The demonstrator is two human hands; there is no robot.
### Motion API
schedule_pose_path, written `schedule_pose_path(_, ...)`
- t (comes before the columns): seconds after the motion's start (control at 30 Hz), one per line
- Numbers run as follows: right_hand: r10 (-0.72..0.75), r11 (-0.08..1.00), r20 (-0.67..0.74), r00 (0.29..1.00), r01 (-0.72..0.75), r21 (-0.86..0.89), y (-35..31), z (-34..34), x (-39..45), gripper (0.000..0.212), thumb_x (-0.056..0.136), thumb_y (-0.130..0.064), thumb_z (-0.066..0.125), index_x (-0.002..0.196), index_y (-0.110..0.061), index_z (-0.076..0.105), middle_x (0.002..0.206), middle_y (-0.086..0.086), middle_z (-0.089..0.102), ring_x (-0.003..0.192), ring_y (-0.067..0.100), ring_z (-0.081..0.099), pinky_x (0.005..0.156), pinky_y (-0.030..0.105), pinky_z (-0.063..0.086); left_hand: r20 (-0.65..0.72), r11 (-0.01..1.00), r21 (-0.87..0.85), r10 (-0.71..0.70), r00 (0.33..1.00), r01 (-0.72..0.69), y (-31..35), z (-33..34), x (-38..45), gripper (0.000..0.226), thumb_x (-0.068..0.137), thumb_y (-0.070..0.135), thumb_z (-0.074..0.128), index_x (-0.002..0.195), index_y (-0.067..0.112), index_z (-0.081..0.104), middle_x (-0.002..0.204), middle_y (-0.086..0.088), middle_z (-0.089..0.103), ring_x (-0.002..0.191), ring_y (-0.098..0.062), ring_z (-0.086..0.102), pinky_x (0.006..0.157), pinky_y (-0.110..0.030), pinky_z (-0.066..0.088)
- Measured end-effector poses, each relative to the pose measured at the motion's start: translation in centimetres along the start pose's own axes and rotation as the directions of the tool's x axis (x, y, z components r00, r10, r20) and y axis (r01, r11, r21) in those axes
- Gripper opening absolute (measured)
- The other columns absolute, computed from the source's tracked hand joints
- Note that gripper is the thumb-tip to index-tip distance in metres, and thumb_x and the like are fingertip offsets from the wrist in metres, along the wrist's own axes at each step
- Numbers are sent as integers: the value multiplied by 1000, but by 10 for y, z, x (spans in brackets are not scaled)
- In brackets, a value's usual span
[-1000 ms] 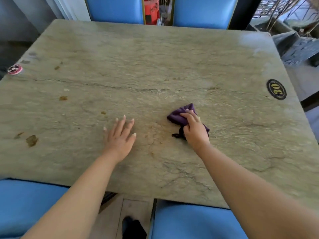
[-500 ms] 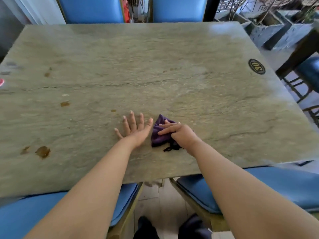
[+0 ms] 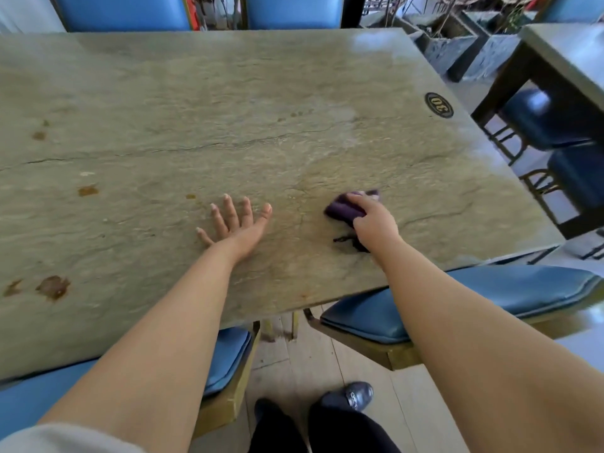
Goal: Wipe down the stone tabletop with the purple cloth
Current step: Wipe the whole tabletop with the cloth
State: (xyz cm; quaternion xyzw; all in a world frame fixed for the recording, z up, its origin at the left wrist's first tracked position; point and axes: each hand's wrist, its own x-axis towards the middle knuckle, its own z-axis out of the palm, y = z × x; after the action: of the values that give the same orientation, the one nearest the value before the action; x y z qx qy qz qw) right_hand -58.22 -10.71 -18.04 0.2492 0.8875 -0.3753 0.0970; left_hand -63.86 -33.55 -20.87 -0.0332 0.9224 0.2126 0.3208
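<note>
**On the near right of the slab, the wipe is swinging back**

The purple cloth (image 3: 347, 209), bunched under the closed right hand (image 3: 372, 222), is sliding away from the flat, spread left hand (image 3: 236, 223) it was beside half a second ago. Brown stains (image 3: 52, 287) on the stone tabletop (image 3: 228, 103) are waiting untouched at far left.

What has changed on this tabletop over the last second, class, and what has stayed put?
The right hand slid the purple cloth left until it met the left hand, then back right, opening a gap again. It kept hold of the cloth throughout. The left hand stayed flat on the stone tabletop; the brown stains remain unwiped.
</note>
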Motion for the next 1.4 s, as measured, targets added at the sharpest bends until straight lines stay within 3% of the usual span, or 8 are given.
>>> schedule_pose_path(0.17,253,893,133,958,-178,-413,-12,34,-8,85,94,-13,48,149,-36,-12,154,-2,-32,143,30,-25,114,59,-2,17,999,46,9,1000,-10,2,-1,-1,86,77,84,3,149,40,-15,152,6,-39,139,-25,-37,107,-65,-20)
schedule_pose_path(0.3,69,861,387,919,141,-488,-35,81,-43,101,88,-4,55,146,-37,-20,148,0,-42,138,32,-34,110,63,-10,32,998,64,14,999,-16,1,-1,-1,90,74,87,1,149,41,-15,153,5,-37,140,-25,-34,107,-66,-17)
schedule_pose_path(0.43,-79,718,665,743,505,-479,-26,71,-58,94,87,9,39,148,-42,-11,152,-5,-36,141,28,-30,111,63,-6,18,998,52,18,1000,-19,0,-1,-3,87,76,85,3,149,41,-14,153,7,-36,141,-24,-34,108,-65,-17)
schedule_pose_path(0.6,202,789,338,919,51,-612,14,13,-29,84,93,-3,35,145,-41,-19,152,-5,-36,142,30,-26,111,67,2,46,998,32,44,998,-45,-2,-4,-6,89,74,87,3,149,41,-14,153,6,-36,140,-25,-34,107,-66,-17)
schedule_pose_path(0.77,418,782,46,907,-333,-528,-14,48,-45,81,96,-11,37,146,-27,-25,151,9,-36,140,41,-24,110,63,5,52,998,36,43,998,-45,1,-4,-9,90,74,87,2,149,40,-17,151,5,-40,139,-25,-37,107,-66,-18)
schedule_pose_path(1.07,88,821,497,863,220,-527,-23,67,-63,97,88,6,43,146,-43,-18,149,-2,-42,139,34,-32,112,62,-4,20,998,21,58,998,-59,-2,-3,-7,87,75,85,0,148,41,-18,148,8,-44,136,-22,-41,106,-64,-22)
schedule_pose_path(1.27,262,887,140,955,-182,-425,-15,41,-15,85,93,1,37,148,-39,-15,152,-2,-36,141,32,-29,113,60,-6,-73,1000,-16,11,997,-12,-2,4,3,71,87,74,9,151,43,-3,155,13,-32,142,-16,-32,110,-61,-17)
schedule_pose_path(1.4,32,880,191,981,63,-471,-42,76,-5,80,93,-3,37,150,-34,-11,155,4,-31,141,35,-28,112,59,-8,-241,1000,14,-21,970,25,1,13,3,60,93,66,13,149,44,14,160,13,-14,147,-16,-16,113,-57,-10)
